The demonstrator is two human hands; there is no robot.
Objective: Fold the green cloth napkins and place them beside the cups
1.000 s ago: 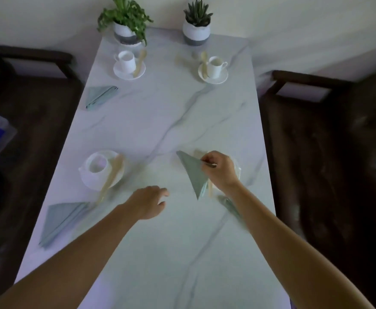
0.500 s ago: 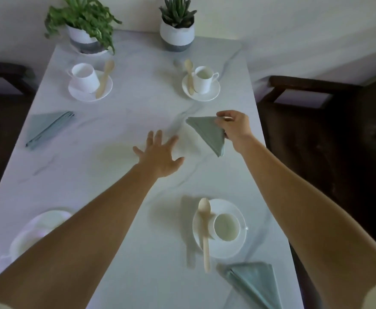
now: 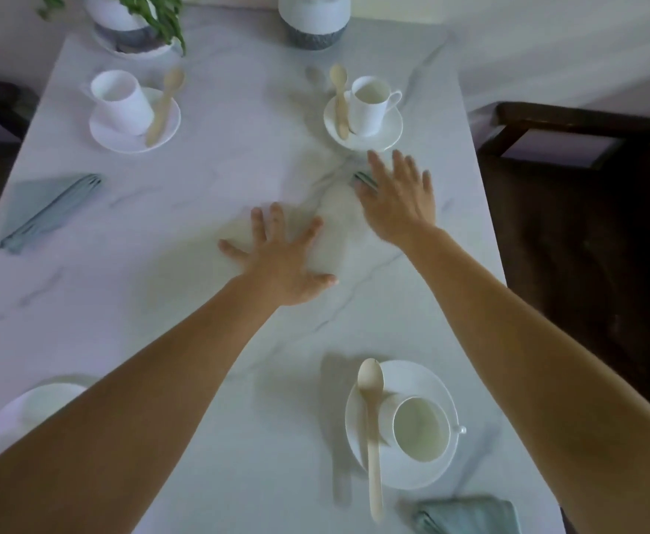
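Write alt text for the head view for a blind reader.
The right hand is spread over a green napkin, mostly hidden, just short of the far right cup on a marble table; the left hand is spread open beside it. A left napkin and a near napkin lie folded at the table's edges.

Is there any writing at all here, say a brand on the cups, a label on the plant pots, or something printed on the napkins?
None: no word, number or logo shows anywhere.
The far right cup, far left cup and near cup are plain white.
The left pot and right pot are white over grey, unlabelled.
The left napkin is plain green.
The picture is soft, so tiny marks would be lost.
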